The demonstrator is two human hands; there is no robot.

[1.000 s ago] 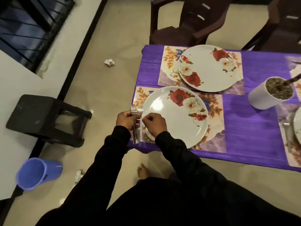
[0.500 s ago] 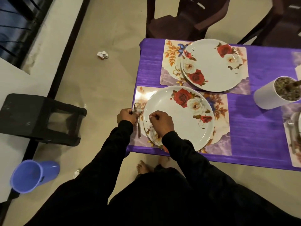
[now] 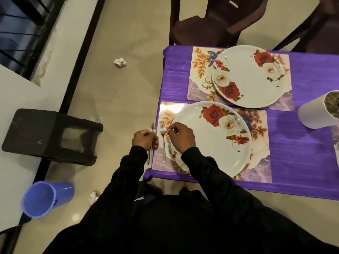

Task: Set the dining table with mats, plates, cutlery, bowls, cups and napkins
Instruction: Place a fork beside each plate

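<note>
Fork (image 3: 163, 142): lies on the near mat (image 3: 162, 163), just left of the near plate (image 3: 211, 142).
Right hand (image 3: 180, 135): pinches near its tines; should release it straight (parallel to the mat edge).
Left hand (image 3: 145, 139): grips the spare forks (image 3: 151, 127); should keep them bundled.

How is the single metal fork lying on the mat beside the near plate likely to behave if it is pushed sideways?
The thin shiny metal fork looks stiff, so it should move as one piece without bending. It lies flat on the glossy floral place mat, so it would probably slide rather than roll. The rim of the white rose-patterned plate is close on one side and might stop it.
</note>
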